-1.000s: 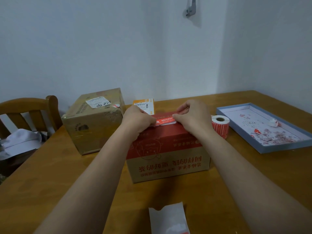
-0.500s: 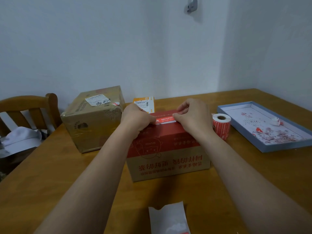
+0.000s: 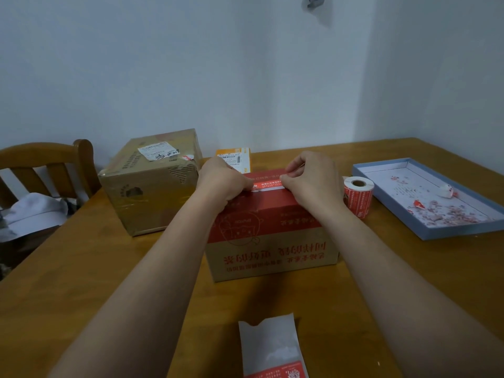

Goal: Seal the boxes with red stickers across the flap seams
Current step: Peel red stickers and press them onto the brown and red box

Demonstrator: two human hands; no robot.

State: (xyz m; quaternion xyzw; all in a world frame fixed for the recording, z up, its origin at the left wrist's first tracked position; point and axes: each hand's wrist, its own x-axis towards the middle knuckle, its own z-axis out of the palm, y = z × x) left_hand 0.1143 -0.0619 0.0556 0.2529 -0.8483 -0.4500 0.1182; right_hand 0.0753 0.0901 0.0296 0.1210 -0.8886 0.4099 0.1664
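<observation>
From where I watch, my left hand [image 3: 222, 184] pinches one end of the red sticker [image 3: 268, 185] on top of the red box [image 3: 270, 227] mid-table; my right hand [image 3: 313, 184] pinches the other. I judge the sticker light, limp and tacky, best held by its ends.

1. The red-and-brown box [image 3: 270, 236] stood upright mid-table, flaps closed.
2. A red sticker [image 3: 268, 185] lay flat across its top.
3. A taped brown box [image 3: 148, 184] sat left of it.
</observation>
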